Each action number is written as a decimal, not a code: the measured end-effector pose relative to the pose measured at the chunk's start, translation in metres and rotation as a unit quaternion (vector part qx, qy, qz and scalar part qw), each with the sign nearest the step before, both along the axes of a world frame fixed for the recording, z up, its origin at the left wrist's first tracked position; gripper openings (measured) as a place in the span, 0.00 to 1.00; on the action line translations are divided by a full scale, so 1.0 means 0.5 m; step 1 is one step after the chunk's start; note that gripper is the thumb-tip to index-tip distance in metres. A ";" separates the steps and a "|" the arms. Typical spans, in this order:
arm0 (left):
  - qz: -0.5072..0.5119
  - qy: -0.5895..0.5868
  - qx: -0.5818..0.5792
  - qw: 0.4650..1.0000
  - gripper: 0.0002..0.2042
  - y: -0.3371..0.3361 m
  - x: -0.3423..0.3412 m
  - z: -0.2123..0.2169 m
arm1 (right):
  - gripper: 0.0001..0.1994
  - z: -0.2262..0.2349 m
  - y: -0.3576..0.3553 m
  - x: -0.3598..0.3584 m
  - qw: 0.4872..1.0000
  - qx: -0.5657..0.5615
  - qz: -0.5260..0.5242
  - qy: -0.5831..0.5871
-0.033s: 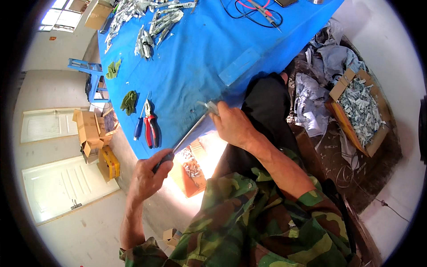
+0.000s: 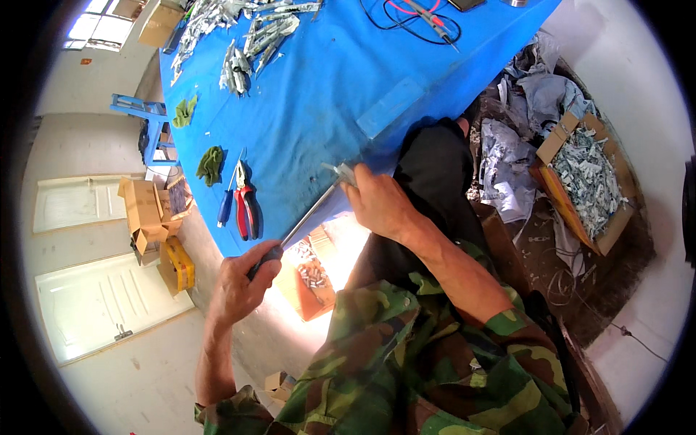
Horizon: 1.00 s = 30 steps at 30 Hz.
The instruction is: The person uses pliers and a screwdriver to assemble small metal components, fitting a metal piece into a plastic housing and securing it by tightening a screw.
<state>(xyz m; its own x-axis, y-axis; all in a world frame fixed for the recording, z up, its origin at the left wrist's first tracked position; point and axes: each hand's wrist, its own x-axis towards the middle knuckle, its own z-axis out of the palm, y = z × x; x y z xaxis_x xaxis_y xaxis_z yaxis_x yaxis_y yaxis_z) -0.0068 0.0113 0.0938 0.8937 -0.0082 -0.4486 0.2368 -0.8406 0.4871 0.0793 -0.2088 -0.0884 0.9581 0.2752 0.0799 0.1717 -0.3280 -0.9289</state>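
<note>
My left hand (image 2: pixel 245 284) is closed round the dark handle of a screwdriver (image 2: pixel 310 220), whose long metal shaft slants up to the right. At the far end of that shaft, my right hand (image 2: pixel 380 203) pinches a small pale grey metallic piece (image 2: pixel 344 174). The shaft tip meets this piece or lies right against it; I cannot tell which. Both hands are above the near edge of the blue-covered table (image 2: pixel 319 109). On the cloth, left of the hands, lie red-handled pliers (image 2: pixel 245 206) and a blue-handled screwdriver (image 2: pixel 226 203).
Piles of grey strip-like pieces (image 2: pixel 268 36) cover the table's far left. Green gloves (image 2: pixel 210 165) lie near the left edge, probe leads (image 2: pixel 435 25) at the back. Below stands a box of small cylinders (image 2: pixel 312 279); at right, a carton of shredded scraps (image 2: pixel 587 177).
</note>
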 end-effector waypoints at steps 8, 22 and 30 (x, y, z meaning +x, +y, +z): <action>-0.092 -0.109 0.092 0.985 0.17 -0.042 -0.004 0.031 | 0.14 0.000 0.007 -0.003 1.000 -0.004 -0.019 0.012; -0.103 -0.020 0.048 0.993 0.15 -0.005 0.035 0.035 | 0.14 0.006 -0.008 0.001 1.000 0.001 0.005 0.010; 0.002 0.062 -0.047 0.997 0.16 0.047 0.021 -0.017 | 0.14 0.004 0.002 -0.004 1.000 0.020 -0.007 0.020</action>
<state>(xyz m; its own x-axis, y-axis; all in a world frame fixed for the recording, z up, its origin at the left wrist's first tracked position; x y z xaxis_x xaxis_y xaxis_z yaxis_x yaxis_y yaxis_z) 0.0035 0.0350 0.0851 0.8318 -0.0530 -0.5525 0.3023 -0.7915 0.5312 0.0775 -0.2077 -0.0863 0.9646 0.2585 0.0515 0.1289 -0.2924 -0.9476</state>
